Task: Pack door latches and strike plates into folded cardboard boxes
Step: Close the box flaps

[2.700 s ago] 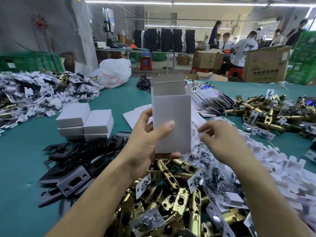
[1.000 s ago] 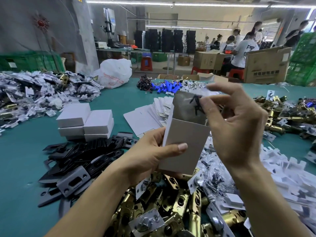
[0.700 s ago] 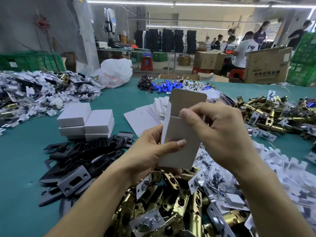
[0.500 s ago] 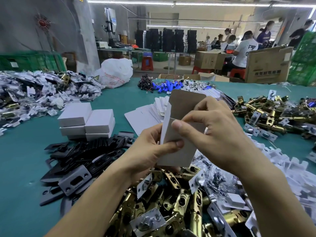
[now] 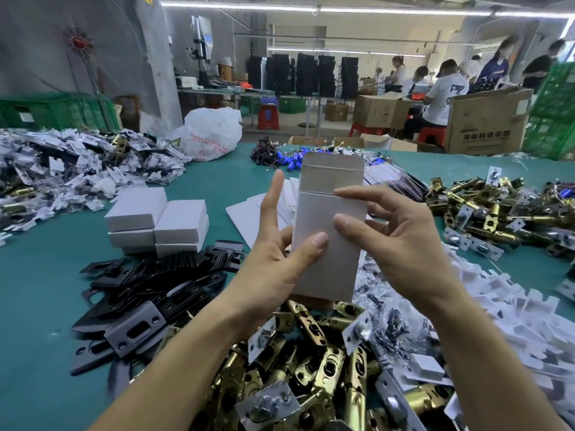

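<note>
My left hand (image 5: pixel 273 262) gripped the upright cardboard box (image 5: pixel 334 275), thumb on its front and forefinger straight up, with the other fingers hidden behind it. My right hand (image 5: pixel 401 244) pinched the box's right side below the raised flap. I could not see inside the box. Beneath both hands lay brass latches (image 5: pixel 311 353), cut off by the frame's edge. Left of the left hand, black strike plates (image 5: pixel 155 290) lay on the counter (image 5: pixel 46 275).

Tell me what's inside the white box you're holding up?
Only the open top flap of the cardboard box shows, plain grey on its inner side. The box's own front hides whatever is in it. The left hand and right hand hold it upright.
</note>
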Tool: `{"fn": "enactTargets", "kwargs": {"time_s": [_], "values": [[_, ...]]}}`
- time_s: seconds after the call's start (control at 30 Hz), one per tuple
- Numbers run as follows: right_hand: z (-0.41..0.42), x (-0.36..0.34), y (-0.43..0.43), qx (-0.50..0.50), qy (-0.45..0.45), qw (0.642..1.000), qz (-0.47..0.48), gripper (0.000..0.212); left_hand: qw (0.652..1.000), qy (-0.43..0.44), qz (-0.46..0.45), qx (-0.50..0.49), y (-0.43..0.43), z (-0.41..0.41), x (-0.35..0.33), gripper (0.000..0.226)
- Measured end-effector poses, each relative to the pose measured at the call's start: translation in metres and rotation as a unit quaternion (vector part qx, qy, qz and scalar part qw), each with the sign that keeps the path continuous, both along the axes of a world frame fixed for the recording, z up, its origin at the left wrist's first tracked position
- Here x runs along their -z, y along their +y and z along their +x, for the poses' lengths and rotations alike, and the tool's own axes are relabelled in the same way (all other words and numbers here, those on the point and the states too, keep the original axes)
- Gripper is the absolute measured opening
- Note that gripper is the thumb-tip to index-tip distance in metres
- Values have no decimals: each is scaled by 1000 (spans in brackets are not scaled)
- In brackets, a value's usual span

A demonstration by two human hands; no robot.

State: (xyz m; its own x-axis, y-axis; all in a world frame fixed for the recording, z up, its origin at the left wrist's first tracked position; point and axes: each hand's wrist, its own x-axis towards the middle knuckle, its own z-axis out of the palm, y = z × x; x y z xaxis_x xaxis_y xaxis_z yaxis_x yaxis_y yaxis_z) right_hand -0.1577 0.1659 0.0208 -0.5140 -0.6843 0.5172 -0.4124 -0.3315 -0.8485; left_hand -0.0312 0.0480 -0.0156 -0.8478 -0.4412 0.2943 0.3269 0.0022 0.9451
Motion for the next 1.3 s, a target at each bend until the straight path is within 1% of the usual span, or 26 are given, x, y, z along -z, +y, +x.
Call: {"fn": "enactTargets", "kwargs": {"time_s": [0.07,0.13,0.27,0.33,0.4,0.43,0.5,0.57,0.6,0.63,0.67,0.73,0.8,0.93,1.03,1.13,1.23,1.3], "values": [[-3,2,0,-20,0,1000,7,20,998,-1,-56,4,1,-1,2,80],[-6,3,2,-25,20,999,13,18,995,1,-99,1,1,-3,5,72],[-9,7,2,-35,57,996,52,17,990,1,-138,-22,1,-4,8,44],[-11,8,2,-38,57,996,52,10,990,-18,-136,-25,-1,-3,8,34],[-13,8,2,-33,56,997,52,24,993,-33,-114,-18,-3,-3,8,27],[-14,9,2,-34,38,998,44,25,994,-36,-105,-18,-5,-3,8,24],[-16,10,2,-37,1,999,20,17,994,-40,-101,-28,-7,-3,8,19],[-18,12,1,-40,-21,999,11,34,993,-48,-100,-33,-8,-3,7,15],[-19,13,1,-40,-20,999,13,41,993,-51,-102,-36,-9,-3,7,15],[-18,13,0,-42,-16,999,17,44,992,-54,-105,-39,-10,-3,7,15],[-17,13,-1,-46,-8,999,22,41,991,-56,-110,-44,-10,-3,6,14],[-14,13,-2,-46,6,998,30,29,991,-54,-116,-48,-10,-3,6,16],[-13,15,-2,-30,8,999,30,19,991,-48,-113,-50,-7,-4,6,23],[-11,14,-1,-20,9,999,34,11,971,-10,-180,-156,-2,-7,6,36],[-9,11,1,-8,13,999,34,13,971,17,-167,-173,0,-4,5,45],[-9,9,1,2,18,1000,25,14,970,19,-154,-188,-1,-4,6,55],[-10,8,-1,0,18,999,30,13,974,24,-122,-187,-3,-4,6,57],[-12,10,-2,0,24,999,41,10,974,20,-121,-191,-5,-4,6,57]]}}
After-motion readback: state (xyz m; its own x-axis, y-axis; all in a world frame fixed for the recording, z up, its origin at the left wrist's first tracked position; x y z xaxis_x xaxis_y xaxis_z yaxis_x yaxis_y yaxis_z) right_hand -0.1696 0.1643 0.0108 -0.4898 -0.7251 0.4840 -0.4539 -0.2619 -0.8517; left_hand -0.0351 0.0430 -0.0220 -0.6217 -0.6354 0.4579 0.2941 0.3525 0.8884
